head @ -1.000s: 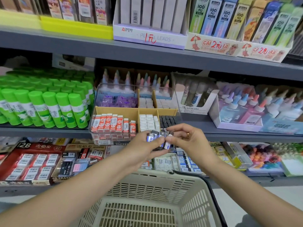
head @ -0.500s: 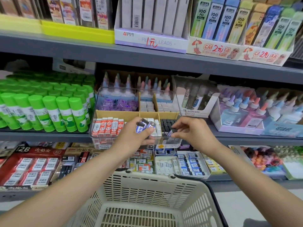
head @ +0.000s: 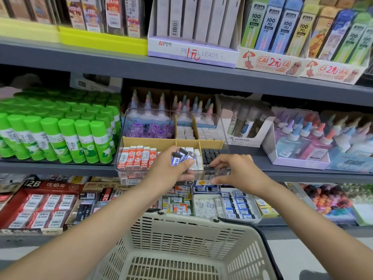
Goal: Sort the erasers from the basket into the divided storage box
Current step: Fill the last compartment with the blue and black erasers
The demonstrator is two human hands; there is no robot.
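Left hand [head: 169, 168]: fingers curling around blue-sleeved erasers [head: 182, 157], hovering over the storage box [head: 171, 146].
Right hand [head: 240, 170]: fingertips reaching into the box's front-right compartment of black erasers [head: 211, 155]; whether pinching, cannot tell.

Hidden behind the left hand [head: 169, 170]: the lower ends of the blue-sleeved erasers [head: 182, 157] and part of the storage box [head: 220, 126] front wall. Cut off by the bottom edge: the near side of the basket [head: 181, 229], floor partly out of view. Too blurred to tell: whether the right hand's fingertips [head: 215, 163] pinch an eraser among the black erasers [head: 211, 153]; too small to read, print on the box's front label [head: 198, 182].
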